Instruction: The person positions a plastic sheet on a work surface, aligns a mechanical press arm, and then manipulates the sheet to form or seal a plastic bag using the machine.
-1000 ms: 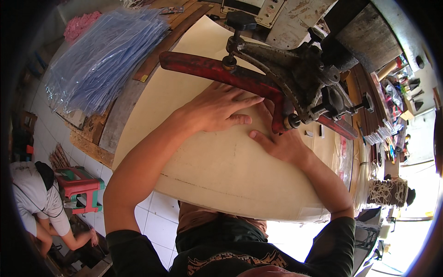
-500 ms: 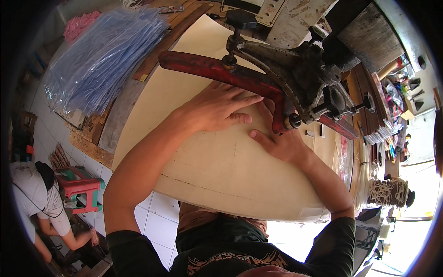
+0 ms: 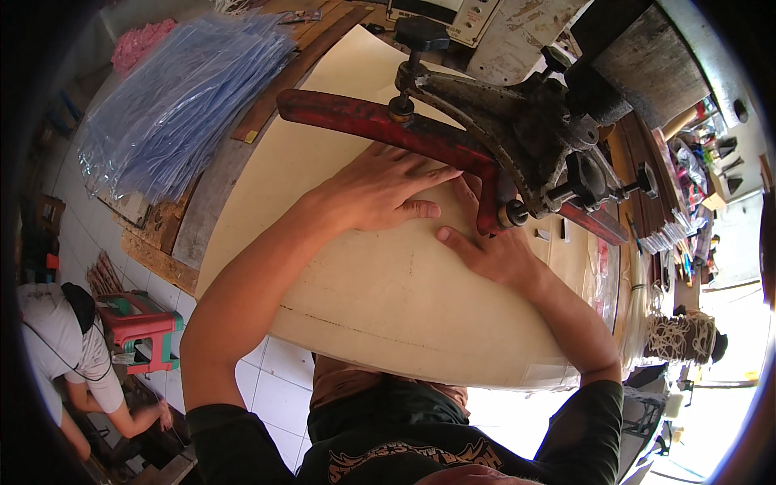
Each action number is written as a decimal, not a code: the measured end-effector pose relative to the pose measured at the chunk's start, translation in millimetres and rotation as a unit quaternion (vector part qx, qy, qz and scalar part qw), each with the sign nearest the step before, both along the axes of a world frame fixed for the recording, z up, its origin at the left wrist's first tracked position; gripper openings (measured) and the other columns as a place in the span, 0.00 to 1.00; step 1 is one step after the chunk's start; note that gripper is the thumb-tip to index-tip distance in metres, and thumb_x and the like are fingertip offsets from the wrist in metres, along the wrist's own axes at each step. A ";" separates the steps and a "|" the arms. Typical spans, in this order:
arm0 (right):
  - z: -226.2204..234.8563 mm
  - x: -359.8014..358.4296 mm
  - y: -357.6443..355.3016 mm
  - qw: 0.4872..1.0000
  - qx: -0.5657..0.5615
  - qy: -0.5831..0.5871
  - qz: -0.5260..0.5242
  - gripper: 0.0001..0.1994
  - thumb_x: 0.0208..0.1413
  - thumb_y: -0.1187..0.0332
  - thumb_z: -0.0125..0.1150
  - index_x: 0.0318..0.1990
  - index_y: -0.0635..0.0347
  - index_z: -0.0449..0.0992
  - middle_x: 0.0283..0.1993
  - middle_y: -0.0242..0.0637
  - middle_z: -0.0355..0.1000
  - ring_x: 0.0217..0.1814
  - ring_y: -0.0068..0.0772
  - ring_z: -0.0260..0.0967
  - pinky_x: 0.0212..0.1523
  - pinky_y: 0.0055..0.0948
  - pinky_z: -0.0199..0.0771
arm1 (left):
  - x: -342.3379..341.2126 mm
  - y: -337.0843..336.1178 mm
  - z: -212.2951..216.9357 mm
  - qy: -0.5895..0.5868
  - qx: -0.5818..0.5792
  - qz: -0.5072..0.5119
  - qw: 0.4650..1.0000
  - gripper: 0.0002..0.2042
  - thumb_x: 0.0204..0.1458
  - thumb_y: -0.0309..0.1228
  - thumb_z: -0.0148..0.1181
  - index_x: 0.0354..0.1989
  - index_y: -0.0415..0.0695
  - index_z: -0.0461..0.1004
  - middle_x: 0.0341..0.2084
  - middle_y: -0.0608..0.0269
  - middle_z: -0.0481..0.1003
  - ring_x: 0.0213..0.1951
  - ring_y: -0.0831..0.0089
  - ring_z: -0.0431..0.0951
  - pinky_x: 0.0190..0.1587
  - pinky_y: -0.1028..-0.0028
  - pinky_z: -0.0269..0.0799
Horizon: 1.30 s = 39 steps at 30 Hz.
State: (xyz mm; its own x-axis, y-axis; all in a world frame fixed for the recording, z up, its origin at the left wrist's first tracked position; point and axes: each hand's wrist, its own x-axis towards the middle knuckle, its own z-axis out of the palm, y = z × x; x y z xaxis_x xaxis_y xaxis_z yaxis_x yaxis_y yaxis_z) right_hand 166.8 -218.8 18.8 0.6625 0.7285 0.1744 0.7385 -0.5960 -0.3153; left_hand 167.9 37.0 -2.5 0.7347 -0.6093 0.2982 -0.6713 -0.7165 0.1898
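Observation:
A large cream sheet (image 3: 380,283) lies across the workbench under a heavy dark machine (image 3: 525,137) with a red arm (image 3: 380,125). My left hand (image 3: 376,190) rests flat on the sheet, fingers spread, just below the red arm. My right hand (image 3: 489,246) presses flat on the sheet beside it, its fingertips tucked under the arm's lower end (image 3: 509,214). Neither hand grips anything.
A pile of clear blue plastic sleeves (image 3: 178,97) lies at the back left on wooden boards. A pink bundle (image 3: 141,44) sits behind it. A person (image 3: 73,356) crouches on the floor at lower left beside a red and green stool (image 3: 141,327). Cluttered shelves (image 3: 687,178) fill the right.

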 end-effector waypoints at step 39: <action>2.2 -1.1 0.9 1.000 0.008 -0.015 0.014 0.41 0.63 0.47 0.61 0.71 0.75 0.62 0.75 0.58 0.55 0.79 0.61 0.49 0.77 0.53 0.48 | -3.1 -1.0 4.7 0.035 0.007 0.010 0.999 0.32 0.67 0.59 0.46 0.76 0.61 0.60 0.74 0.58 0.60 0.76 0.57 0.53 0.77 0.50 0.44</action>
State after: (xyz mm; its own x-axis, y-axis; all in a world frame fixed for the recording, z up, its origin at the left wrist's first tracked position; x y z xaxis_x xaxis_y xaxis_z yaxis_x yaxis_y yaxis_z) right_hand 165.7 -217.9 21.0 0.6360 0.7437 0.2058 0.7642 -0.5702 -0.3013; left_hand 164.8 36.0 2.2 0.7657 -0.5977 0.2374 -0.6419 -0.7331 0.2246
